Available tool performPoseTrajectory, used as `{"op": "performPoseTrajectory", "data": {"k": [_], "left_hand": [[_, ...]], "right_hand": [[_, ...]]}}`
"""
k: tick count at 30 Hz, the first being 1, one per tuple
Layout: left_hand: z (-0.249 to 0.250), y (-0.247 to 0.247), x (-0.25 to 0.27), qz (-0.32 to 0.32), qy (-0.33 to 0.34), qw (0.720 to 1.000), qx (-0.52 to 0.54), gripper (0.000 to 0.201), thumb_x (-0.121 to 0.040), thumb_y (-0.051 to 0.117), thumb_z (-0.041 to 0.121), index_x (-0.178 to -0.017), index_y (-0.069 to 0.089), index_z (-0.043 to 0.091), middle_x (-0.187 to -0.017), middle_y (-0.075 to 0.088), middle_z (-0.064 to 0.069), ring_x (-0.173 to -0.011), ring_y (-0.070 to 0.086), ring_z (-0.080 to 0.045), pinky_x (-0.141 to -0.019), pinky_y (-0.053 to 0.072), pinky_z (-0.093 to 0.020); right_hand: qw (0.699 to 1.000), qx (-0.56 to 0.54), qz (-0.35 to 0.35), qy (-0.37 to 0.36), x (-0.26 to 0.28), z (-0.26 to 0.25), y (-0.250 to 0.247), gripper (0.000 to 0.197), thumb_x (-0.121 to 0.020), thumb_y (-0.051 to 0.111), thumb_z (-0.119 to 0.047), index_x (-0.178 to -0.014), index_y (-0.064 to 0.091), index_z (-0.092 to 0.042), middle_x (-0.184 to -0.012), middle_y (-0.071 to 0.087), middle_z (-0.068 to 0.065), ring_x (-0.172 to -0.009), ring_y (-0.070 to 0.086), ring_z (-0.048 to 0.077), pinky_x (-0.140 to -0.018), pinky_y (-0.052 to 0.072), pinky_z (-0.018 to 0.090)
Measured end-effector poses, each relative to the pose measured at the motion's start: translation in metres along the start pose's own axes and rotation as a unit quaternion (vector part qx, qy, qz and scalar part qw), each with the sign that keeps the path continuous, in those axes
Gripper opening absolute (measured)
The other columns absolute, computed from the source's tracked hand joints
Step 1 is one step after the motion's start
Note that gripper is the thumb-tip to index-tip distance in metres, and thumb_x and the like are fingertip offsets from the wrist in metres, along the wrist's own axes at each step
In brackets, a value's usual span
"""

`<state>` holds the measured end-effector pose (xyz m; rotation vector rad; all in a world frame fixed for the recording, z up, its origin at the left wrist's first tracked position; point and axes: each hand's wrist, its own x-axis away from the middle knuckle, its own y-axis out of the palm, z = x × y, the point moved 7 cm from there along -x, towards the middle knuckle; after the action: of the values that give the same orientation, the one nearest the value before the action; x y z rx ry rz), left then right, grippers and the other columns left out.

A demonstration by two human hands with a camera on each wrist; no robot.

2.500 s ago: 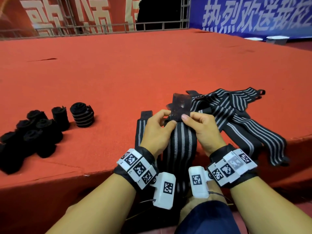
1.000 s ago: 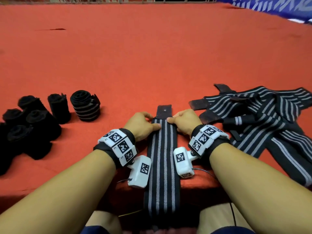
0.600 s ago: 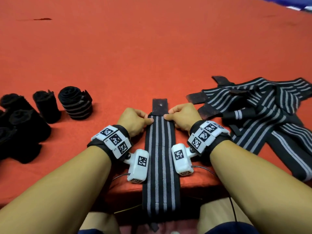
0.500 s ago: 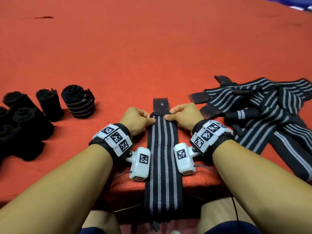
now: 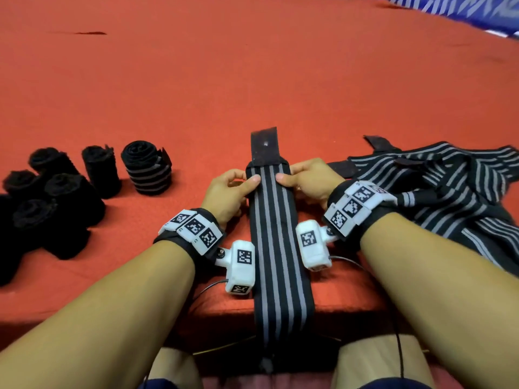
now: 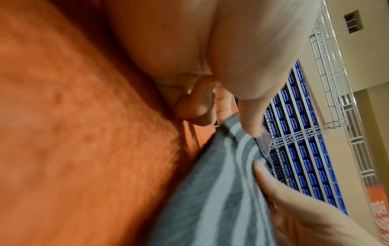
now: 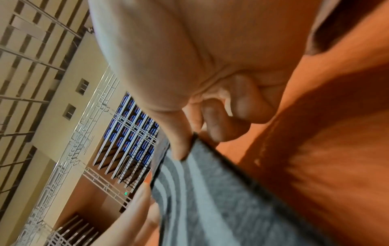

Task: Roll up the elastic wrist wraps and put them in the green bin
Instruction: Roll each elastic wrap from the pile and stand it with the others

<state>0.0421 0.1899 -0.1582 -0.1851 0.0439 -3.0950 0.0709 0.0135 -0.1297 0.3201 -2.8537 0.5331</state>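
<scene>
A black wrist wrap with grey stripes (image 5: 276, 237) lies flat on the red carpeted platform (image 5: 252, 80), its near end hanging over the front edge and its dark hook-and-loop tab (image 5: 265, 146) pointing away. My left hand (image 5: 230, 189) pinches the wrap's left edge near the far end, thumb on top. My right hand (image 5: 304, 179) pinches the right edge opposite. The wrist views show the striped wrap (image 6: 221, 191) (image 7: 210, 191) held between thumb and fingers. No green bin is in view.
Several rolled black wraps (image 5: 56, 197) stand at the left, one striped roll (image 5: 147, 168) nearest. A heap of unrolled striped wraps (image 5: 449, 186) lies to the right. The platform's front edge (image 5: 351, 301) runs just under my wrists.
The wrap, held up 2.5 s ago, now lies flat on the platform. Both hands stay at its far end, and their thumbs have slid slightly inward onto the stripes.
</scene>
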Motion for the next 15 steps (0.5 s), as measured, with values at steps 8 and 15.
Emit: {"op": "performPoseTrajectory", "data": {"k": [8,15], "left_hand": [[-0.004,0.0,0.001,-0.043,-0.024,0.999,-0.019,0.02,-0.092,0.068,-0.001,-0.076,0.065,0.01,-0.064,0.062,-0.001,-0.05,0.052,-0.01,-0.043,0.039,-0.016],[-0.011,-0.002,-0.007,-0.007,-0.034,0.999,-0.025,0.023,-0.092,0.068,0.0,-0.072,0.064,0.011,-0.059,0.06,-0.002,-0.048,0.05,-0.01,-0.043,0.039,-0.018]], "right_hand": [[0.99,0.046,0.12,-0.06,-0.033,-0.015,-0.02,0.031,-0.091,0.074,-0.029,-0.065,0.068,-0.013,-0.064,0.067,-0.001,-0.06,0.061,0.02,-0.066,0.055,0.038],[0.987,0.151,-0.011,0.062,0.001,0.022,-0.009,0.039,-0.09,0.072,-0.043,-0.086,0.072,-0.004,-0.078,0.071,0.015,-0.056,0.055,0.019,-0.048,0.036,0.023]]}}
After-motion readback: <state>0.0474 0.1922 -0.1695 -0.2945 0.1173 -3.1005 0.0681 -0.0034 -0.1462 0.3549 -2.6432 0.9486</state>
